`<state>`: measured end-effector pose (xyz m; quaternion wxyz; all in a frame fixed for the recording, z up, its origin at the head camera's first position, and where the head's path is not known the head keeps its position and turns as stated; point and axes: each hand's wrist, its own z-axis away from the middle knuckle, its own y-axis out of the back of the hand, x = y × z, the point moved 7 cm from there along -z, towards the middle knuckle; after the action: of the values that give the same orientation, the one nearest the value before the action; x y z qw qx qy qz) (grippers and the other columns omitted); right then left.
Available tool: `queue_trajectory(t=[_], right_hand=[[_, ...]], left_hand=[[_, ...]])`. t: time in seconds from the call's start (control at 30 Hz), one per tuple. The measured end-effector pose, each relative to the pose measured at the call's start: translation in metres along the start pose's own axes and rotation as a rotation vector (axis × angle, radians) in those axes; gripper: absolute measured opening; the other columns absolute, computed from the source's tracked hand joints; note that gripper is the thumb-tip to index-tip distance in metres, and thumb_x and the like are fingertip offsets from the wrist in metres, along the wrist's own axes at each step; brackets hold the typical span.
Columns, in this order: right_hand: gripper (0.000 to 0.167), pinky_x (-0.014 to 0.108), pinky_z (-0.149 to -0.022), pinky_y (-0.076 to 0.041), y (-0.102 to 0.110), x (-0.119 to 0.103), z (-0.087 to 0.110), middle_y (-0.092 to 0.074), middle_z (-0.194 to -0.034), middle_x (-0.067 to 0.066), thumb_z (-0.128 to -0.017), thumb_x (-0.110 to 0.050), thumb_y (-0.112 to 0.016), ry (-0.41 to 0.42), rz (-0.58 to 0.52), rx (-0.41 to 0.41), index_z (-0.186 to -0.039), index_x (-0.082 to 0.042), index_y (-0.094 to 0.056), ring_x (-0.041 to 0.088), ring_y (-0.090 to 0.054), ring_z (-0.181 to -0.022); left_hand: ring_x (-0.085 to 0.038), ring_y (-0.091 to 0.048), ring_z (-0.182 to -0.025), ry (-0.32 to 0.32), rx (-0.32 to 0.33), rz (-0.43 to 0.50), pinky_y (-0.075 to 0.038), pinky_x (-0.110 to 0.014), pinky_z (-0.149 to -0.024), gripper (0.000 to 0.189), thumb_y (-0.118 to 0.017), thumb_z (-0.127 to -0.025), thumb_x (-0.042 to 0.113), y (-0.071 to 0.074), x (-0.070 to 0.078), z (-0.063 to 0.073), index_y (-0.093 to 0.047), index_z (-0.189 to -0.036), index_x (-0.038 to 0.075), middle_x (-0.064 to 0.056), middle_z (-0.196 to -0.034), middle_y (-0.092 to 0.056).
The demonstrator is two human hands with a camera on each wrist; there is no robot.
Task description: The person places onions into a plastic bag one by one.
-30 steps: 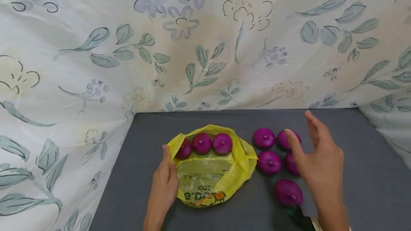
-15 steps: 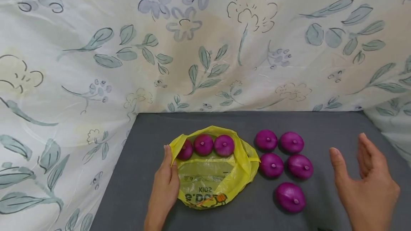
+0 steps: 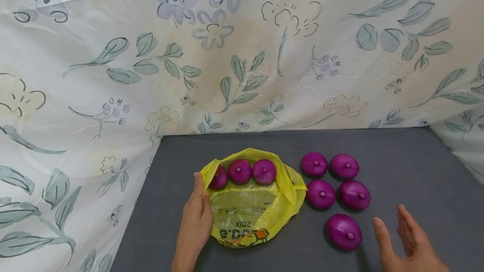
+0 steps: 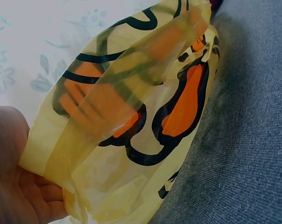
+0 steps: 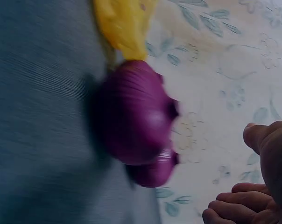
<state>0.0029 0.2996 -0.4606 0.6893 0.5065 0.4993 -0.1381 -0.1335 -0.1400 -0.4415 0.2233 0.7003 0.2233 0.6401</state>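
Observation:
In the head view my left hand [image 3: 194, 226] grips the left rim of a yellow plastic bag [image 3: 291, 200], whose mouth gapes toward me. Three red onions [image 3: 240, 171] lie inside along its far side; the left one is partly covered by the rim. The left wrist view shows the thumb and curled fingers [image 4: 40, 196] on the bag's edge. At the lower right, my right hand [image 3: 412, 244] holds nothing, its thumb and fingers spread apart. Closest to it is the front loose red onion [image 3: 343, 232], which it does not touch.
Several more loose red onions [image 3: 320, 194] sit in two rows just right of the bag. They rest on a dark grey table [image 3: 401, 158]. Floral cloth [image 3: 242, 53] hangs behind the table and along its sides.
My right hand has swung right from over the loose onions, then come down and back toward me beside the front onion. My left hand keeps its grip on the bag.

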Motion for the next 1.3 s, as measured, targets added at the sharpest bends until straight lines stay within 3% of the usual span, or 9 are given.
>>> queue_trajectory(t=[0.27,0.4,0.63,0.73,0.87,0.97,1.07,1.2,1.3], right_hand=[[0.067,0.052,-0.116,-0.04,-0.02,0.024,0.036,-0.056,-0.149,0.023,-0.096,-0.039,-0.08,0.002,-0.025,-0.008,-0.153,-0.009,-0.059,0.046,-0.055,-0.136],[0.071,0.048,-0.115,-0.041,-0.028,0.022,0.047,-0.059,-0.144,0.027,-0.091,-0.039,-0.086,0.047,-0.002,-0.015,-0.148,-0.005,-0.063,0.049,-0.058,-0.131],[0.085,0.066,-0.09,-0.053,-0.037,0.014,0.052,-0.063,-0.136,0.032,-0.081,-0.045,-0.093,0.136,0.171,-0.036,-0.148,-0.003,-0.062,0.055,-0.065,-0.117],[0.089,0.029,-0.085,-0.059,-0.04,0.008,0.052,-0.067,-0.132,0.031,-0.073,-0.04,-0.099,0.222,0.171,-0.024,-0.147,-0.004,-0.063,0.052,-0.071,-0.104],[0.088,-0.007,-0.08,-0.029,-0.043,-0.002,0.056,-0.071,-0.129,0.025,-0.061,-0.023,-0.105,0.42,0.106,0.037,-0.14,-0.005,-0.069,0.048,-0.074,-0.1],[0.091,-0.01,-0.088,-0.018,-0.049,-0.004,0.058,-0.07,-0.133,0.023,-0.057,-0.019,-0.106,0.497,0.087,0.029,-0.139,-0.006,-0.069,0.048,-0.072,-0.108],[0.09,-0.009,-0.085,-0.024,-0.053,-0.006,0.058,-0.073,-0.127,0.022,-0.056,-0.018,-0.106,0.515,0.109,0.029,-0.138,-0.007,-0.07,0.045,-0.074,-0.102],[0.084,-0.007,-0.077,-0.032,-0.056,-0.007,0.054,-0.077,-0.115,0.023,-0.057,-0.017,-0.107,0.454,0.048,0.005,-0.133,-0.006,-0.073,0.002,-0.075,-0.094],[0.08,-0.006,-0.078,-0.035,-0.058,-0.008,0.052,-0.077,-0.114,0.024,-0.059,-0.016,-0.107,0.366,-0.021,-0.046,-0.131,-0.005,-0.074,-0.03,-0.052,-0.094]], left_hand=[[-0.033,-0.031,-0.156,0.01,-0.013,0.009,-0.042,-0.05,-0.102,0.063,-0.038,-0.116,0.013,-0.003,-0.002,0.001,-0.007,-0.171,0.017,-0.005,-0.176,-0.006],[-0.031,-0.021,-0.159,0.016,-0.021,0.025,-0.039,-0.054,-0.115,0.062,-0.037,-0.116,0.014,-0.003,-0.002,0.002,-0.007,-0.17,0.016,-0.004,-0.176,-0.005],[-0.036,-0.026,-0.157,0.001,-0.015,0.021,-0.041,-0.056,-0.112,0.061,-0.038,-0.116,0.013,-0.001,0.0,0.005,-0.009,-0.17,0.013,-0.01,-0.176,-0.007],[-0.033,-0.021,-0.159,0.011,-0.025,0.037,-0.037,-0.057,-0.117,0.062,-0.038,-0.116,0.015,0.001,0.001,0.005,-0.008,-0.17,0.015,-0.007,-0.176,-0.005],[-0.03,-0.016,-0.16,0.022,-0.04,0.05,-0.033,-0.057,-0.122,0.062,-0.037,-0.117,0.016,0.001,0.001,0.004,-0.006,-0.17,0.017,-0.004,-0.176,-0.003],[-0.029,-0.017,-0.16,0.019,-0.037,0.048,-0.032,-0.057,-0.122,0.062,-0.038,-0.116,0.016,0.001,-0.001,0.003,-0.007,-0.17,0.016,-0.004,-0.176,-0.004],[-0.027,-0.017,-0.16,0.014,-0.031,0.05,-0.029,-0.056,-0.124,0.062,-0.038,-0.116,0.016,0.001,-0.001,0.002,-0.008,-0.17,0.015,-0.004,-0.176,-0.005],[-0.024,-0.016,-0.16,0.005,-0.025,0.061,-0.025,-0.053,-0.126,0.061,-0.038,-0.116,0.016,0.0,-0.001,0.001,-0.008,-0.17,0.014,-0.003,-0.176,-0.006],[-0.023,-0.016,-0.16,0.005,-0.02,0.063,-0.025,-0.052,-0.126,0.062,-0.039,-0.116,0.016,-0.001,-0.001,0.0,-0.008,-0.17,0.014,-0.003,-0.175,-0.006]])
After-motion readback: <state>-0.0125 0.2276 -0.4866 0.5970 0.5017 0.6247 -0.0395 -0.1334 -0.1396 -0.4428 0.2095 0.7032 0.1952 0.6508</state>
